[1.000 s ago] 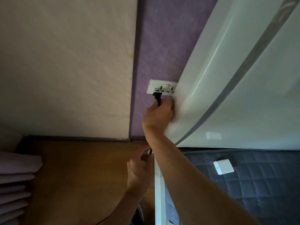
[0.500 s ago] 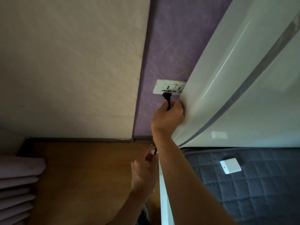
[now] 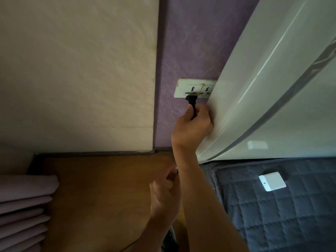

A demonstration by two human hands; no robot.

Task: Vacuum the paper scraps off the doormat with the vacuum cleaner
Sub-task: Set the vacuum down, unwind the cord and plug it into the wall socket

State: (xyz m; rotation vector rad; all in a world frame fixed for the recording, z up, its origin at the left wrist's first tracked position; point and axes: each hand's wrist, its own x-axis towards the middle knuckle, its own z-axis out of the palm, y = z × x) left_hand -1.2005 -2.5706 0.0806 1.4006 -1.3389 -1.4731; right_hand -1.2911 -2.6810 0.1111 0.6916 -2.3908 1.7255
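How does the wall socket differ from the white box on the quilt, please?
The wall socket is fixed to the purple wall; the white box lies flat on the grey quilt. The socket has pin holes, an orange stain and a black plug gripped by the right hand; the box is plain bar one dark dot. The white panel hides the socket's right end; the box shows whole. Both are white rectangles.

Left of the purple wall strip [image 3: 190,42] stands a cream panel [image 3: 72,70], right of it a glossy white curved panel [image 3: 263,79], below it skirting [image 3: 91,153] and wooden floor [image 3: 100,197], grey quilted bedding [image 3: 281,224] lower right.
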